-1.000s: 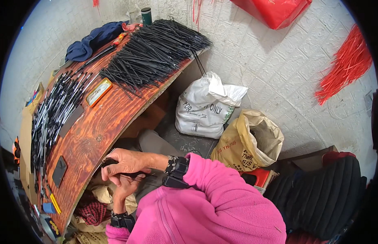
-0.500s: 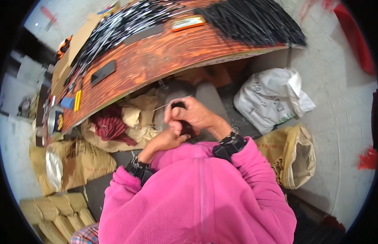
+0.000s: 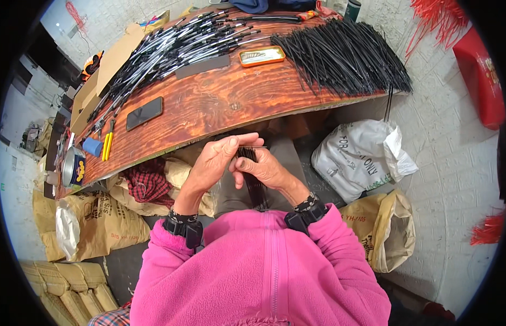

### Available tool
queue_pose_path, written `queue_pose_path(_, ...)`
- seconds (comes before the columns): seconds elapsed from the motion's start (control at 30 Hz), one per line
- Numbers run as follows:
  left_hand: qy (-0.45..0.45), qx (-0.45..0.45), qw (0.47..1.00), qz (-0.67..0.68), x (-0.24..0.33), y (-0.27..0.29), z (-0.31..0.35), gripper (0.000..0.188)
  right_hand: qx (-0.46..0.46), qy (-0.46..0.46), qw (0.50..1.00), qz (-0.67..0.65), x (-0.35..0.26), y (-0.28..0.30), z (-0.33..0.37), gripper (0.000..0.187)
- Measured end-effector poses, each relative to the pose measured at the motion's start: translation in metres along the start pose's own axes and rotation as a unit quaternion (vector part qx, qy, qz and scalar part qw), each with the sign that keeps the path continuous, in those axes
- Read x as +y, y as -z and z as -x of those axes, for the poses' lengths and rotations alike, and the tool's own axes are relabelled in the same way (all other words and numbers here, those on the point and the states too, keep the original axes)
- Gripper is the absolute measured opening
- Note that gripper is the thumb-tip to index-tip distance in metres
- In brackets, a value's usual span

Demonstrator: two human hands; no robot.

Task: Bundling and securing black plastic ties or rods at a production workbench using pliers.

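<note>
Right hand (image 3: 268, 169) is gripping a bundle of thin dark strands (image 3: 256, 193), long axis running near to far above the lap (image 3: 229, 198). Left hand (image 3: 212, 163), fingers extended, is covering the far end; contact unclear.

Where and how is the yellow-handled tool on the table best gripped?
Likely best by the yellow handles, from the near side and slightly right: they point toward the near edge of the wooden table, and the blue object sits close on their left.
</note>
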State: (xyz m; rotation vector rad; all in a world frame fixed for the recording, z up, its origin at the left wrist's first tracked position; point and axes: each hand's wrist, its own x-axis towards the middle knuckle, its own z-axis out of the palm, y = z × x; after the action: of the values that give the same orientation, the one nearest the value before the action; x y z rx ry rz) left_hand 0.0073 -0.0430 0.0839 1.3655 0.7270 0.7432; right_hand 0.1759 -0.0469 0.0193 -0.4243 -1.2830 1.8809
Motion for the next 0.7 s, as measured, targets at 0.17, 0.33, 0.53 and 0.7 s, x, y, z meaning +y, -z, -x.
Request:
queue_pose_path(0.17,0.014,0.022,0.997,0.069,-0.009,0.012,-0.013,0.061,0.028,-0.044,0.998,-0.035,0.018,0.012,-0.009,0.046)
queue_pose_path(0.33,-0.018,0.066,0.989,0.131,-0.015,0.017,-0.041,0.062,-0.007,-0.090,0.993,-0.071,0.002,0.028,-0.029,0.051)
queue_pose_path(0.53,-0.011,0.014,0.985,0.173,-0.012,0.037,-0.067,0.059,0.040,-0.108,0.993,-0.037,-0.014,0.045,-0.044,0.055)
queue_pose_path(0.7,-0.019,0.123,0.982,0.139,-0.036,0.043,-0.069,0.052,0.075,-0.136,0.986,-0.053,-0.008,0.051,-0.042,0.057)
